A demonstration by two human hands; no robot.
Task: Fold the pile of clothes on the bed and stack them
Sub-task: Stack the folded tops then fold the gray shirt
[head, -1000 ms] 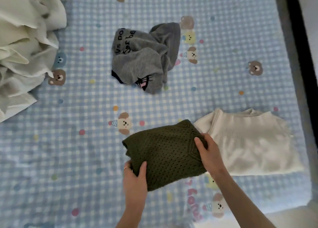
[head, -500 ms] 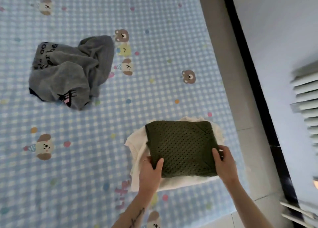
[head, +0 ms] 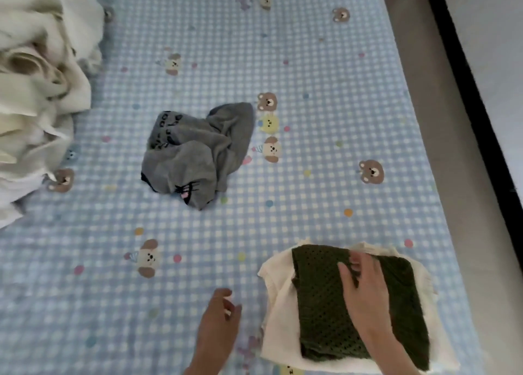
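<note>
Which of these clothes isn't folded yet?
The grey garment, crumpled alone mid-bed. The green sweater lies folded atop the folded cream one.

I see open bedsheet [head: 325,154] across the centre. Obstacles: crumpled grey garment [head: 198,154] mid-bed, cream blanket heap [head: 36,91] at 10 o'clock, folded stack [head: 339,312] at 5 o'clock. Free lane from 6 o'clock up toward the grey garment.
</note>
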